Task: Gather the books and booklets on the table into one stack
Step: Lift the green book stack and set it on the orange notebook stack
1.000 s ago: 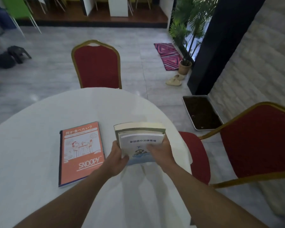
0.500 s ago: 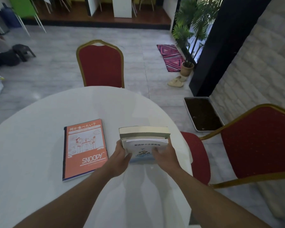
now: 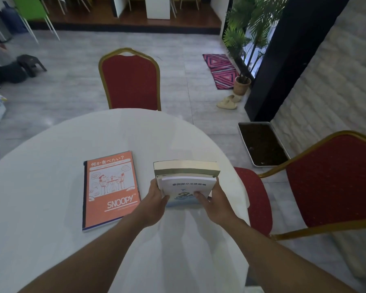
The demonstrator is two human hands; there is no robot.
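Note:
A small stack of books (image 3: 186,176) sits at the right side of the round white table (image 3: 51,208): a thick book with cream page edges underneath, a white booklet with a blue picture on top. My left hand (image 3: 156,199) grips the stack's left near corner and my right hand (image 3: 211,199) grips its right near corner, thumbs on the booklet's cover. An orange Snoopy notebook (image 3: 110,191) lies flat on the table, apart, to the left of the stack.
A red chair with a gold frame (image 3: 129,81) stands at the table's far side, a second red chair (image 3: 325,182) at the right. On the floor to the right lie a tray of soil (image 3: 262,144), a potted plant (image 3: 242,85) and slippers (image 3: 228,101).
Both hands stay on the stack. It has tipped flatter and lower, so less of the booklet's cover shows. The orange notebook has not moved.

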